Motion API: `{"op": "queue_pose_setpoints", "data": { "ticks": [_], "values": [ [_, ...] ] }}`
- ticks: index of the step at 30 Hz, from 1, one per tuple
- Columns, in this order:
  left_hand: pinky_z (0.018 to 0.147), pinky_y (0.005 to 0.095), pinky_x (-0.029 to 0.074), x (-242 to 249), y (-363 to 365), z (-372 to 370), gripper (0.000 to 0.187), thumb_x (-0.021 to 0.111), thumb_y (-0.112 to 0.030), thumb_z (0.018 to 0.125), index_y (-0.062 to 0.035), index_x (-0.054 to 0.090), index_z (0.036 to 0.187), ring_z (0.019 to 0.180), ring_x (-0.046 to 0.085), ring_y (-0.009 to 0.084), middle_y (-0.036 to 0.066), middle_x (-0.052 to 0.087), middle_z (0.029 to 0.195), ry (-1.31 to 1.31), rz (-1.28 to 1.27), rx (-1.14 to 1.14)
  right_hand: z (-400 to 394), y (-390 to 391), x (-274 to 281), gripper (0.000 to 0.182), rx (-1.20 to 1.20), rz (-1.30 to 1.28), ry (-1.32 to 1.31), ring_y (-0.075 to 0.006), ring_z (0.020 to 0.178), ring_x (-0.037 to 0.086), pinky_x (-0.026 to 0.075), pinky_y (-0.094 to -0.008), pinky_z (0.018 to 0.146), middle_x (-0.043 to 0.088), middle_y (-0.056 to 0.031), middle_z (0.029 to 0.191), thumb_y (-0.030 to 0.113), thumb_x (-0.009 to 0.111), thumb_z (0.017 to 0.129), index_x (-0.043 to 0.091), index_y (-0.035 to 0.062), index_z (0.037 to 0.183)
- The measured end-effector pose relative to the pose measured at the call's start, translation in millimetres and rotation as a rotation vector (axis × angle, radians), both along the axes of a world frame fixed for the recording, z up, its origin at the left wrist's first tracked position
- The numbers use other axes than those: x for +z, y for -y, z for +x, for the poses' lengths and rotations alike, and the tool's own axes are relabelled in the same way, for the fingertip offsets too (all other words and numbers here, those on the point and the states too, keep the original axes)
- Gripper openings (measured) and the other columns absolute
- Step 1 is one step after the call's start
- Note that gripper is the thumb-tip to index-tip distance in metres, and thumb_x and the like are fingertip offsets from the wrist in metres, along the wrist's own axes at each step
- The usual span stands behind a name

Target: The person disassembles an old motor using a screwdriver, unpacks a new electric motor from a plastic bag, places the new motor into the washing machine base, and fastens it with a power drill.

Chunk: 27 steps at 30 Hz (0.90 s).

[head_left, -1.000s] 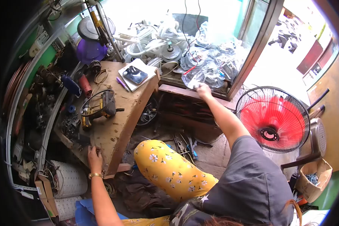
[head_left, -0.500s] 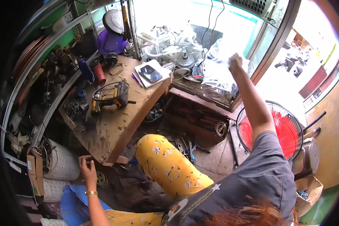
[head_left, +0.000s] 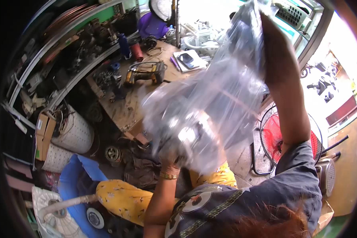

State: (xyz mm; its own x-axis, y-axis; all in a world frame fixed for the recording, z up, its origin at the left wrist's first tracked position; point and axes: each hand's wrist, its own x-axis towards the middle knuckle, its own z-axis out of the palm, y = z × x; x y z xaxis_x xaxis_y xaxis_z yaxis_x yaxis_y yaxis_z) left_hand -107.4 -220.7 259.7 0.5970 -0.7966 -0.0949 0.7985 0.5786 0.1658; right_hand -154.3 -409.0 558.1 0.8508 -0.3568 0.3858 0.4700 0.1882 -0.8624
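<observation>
A large clear plastic bag (head_left: 210,99) stretches from the top of the view down to my lap. My right hand (head_left: 265,20) is raised at the bag's upper end, where the plastic hangs from it; its fingers are hidden. Low at the bag's bottom corner, my left hand (head_left: 170,155), with a gold watch at the wrist, is closed on the plastic, its fingers partly covered by it. Glare blurs the bag, and I cannot make out what is inside.
On the wooden workbench (head_left: 127,105) lie a yellow-black power tool (head_left: 146,72), a phone (head_left: 186,60) on paper, and small parts. A red fan (head_left: 271,137) stands to the right. To the left are a blue plastic tub (head_left: 73,186), a white perforated drum (head_left: 73,129) and crowded shelves.
My right arm has lifted the plastic bag from the display ledge and brought it in front of me. My left hand has moved right and taken hold of its lower end. The view has shifted.
</observation>
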Motion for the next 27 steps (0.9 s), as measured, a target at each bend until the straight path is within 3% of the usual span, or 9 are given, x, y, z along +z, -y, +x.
{"op": "queue_pose_setpoints", "data": {
  "ticks": [1,7,9,10,13,17,23,25,27],
  "values": [
    [0.084,0.0393,0.045,-5,-13,-8,0.044,0.041,-0.044,0.092,-0.0071,0.054,0.113,0.098,0.056,0.0241,0.009,0.059,0.108,-0.021,0.015,0.049,1,-23,-10,0.023,0.013,0.071,-0.003,-0.0147,0.068,0.058,0.048,-0.0276,0.06,0.061,-0.0054,0.08,0.026,0.052,0.092,0.056,0.003,0.094],
    [0.085,0.0414,0.045,-59,-128,-60,0.043,0.042,-0.042,0.092,-0.0066,0.053,0.115,0.099,0.056,0.0254,0.01,0.058,0.11,-0.115,0.204,0.356,5,-51,-97,0.041,0.012,-0.257,-0.295,-0.0084,0.087,0.053,0.044,-0.0226,0.075,0.059,-0.0046,0.097,0.033,0.059,0.088,0.053,-0.0024,0.108],
    [0.085,0.0421,0.045,-74,-158,-80,0.043,0.042,-0.041,0.092,-0.0064,0.053,0.115,0.099,0.056,0.0259,0.01,0.058,0.111,-0.144,0.252,0.429,-1,-64,-122,0.038,-0.089,-0.068,-0.331,-0.009,0.089,0.051,0.042,-0.0239,0.076,0.057,-0.0034,0.098,0.031,0.06,0.088,0.052,-0.0004,0.108],
    [0.086,0.0425,0.045,-80,-168,-88,0.043,0.042,-0.041,0.092,-0.0063,0.053,0.115,0.1,0.056,0.0261,0.01,0.058,0.111,-0.154,0.271,0.463,-3,-45,-127,0.034,0.211,-0.498,-0.298,-0.0101,0.091,0.05,0.041,-0.0251,0.081,0.055,-0.0029,0.1,0.027,0.059,0.089,0.051,0.0013,0.109],
    [0.086,0.0435,0.045,-89,-186,-98,0.043,0.042,-0.04,0.092,-0.0061,0.052,0.116,0.1,0.056,0.0268,0.011,0.058,0.112,-0.178,0.302,0.533,-33,-57,-161,0.042,0.156,-0.744,-0.15,-0.0166,0.096,0.051,0.039,-0.0297,0.086,0.054,-0.0073,0.104,0.03,0.065,0.083,0.051,0.0023,0.11],
    [0.087,0.0449,0.045,-92,-183,-82,0.042,0.042,-0.039,0.092,-0.0057,0.052,0.117,0.101,0.056,0.0277,0.011,0.058,0.113,-0.17,0.299,0.572,-62,-111,-184,0.053,0.432,-0.67,-0.023,-0.0254,0.108,0.048,0.039,-0.0373,0.086,0.048,-0.0151,0.121,0.029,0.072,0.076,0.049,0.0006,0.115],
    [0.089,0.047,0.045,-96,-172,-56,0.042,0.042,-0.037,0.092,-0.0052,0.051,0.118,0.102,0.056,0.0291,0.012,0.057,0.115,-0.173,0.254,0.549,-66,-113,-230,0.038,0.508,-0.868,-0.106,-0.0343,0.082,0.063,0.049,-0.0393,0.077,0.064,-0.0168,0.089,0.003,0.067,0.066,0.06,0.0054,0.104],
    [0.089,0.0477,0.045,-101,-167,-60,0.042,0.042,-0.036,0.092,-0.005,0.051,0.119,0.103,0.056,0.0295,0.013,0.057,0.115,-0.184,0.248,0.543,-66,-65,-243,0.022,0.677,-0.962,-0.401,-0.0338,0.08,0.062,0.05,-0.0406,0.071,0.064,-0.0163,0.088,0.011,0.064,0.072,0.063,0.0072,0.094],
    [0.09,0.0484,0.045,-104,-161,-67,0.042,0.042,-0.035,0.092,-0.0048,0.051,0.119,0.103,0.056,0.03,0.013,0.057,0.116,-0.201,0.24,0.534,-76,-31,-240,0.02,0.331,-1.436,-0.685,-0.035,0.075,0.062,0.049,-0.0417,0.066,0.064,-0.0154,0.078,0.027,0.059,0.078,0.063,0.0085,0.084]
  ]
}}
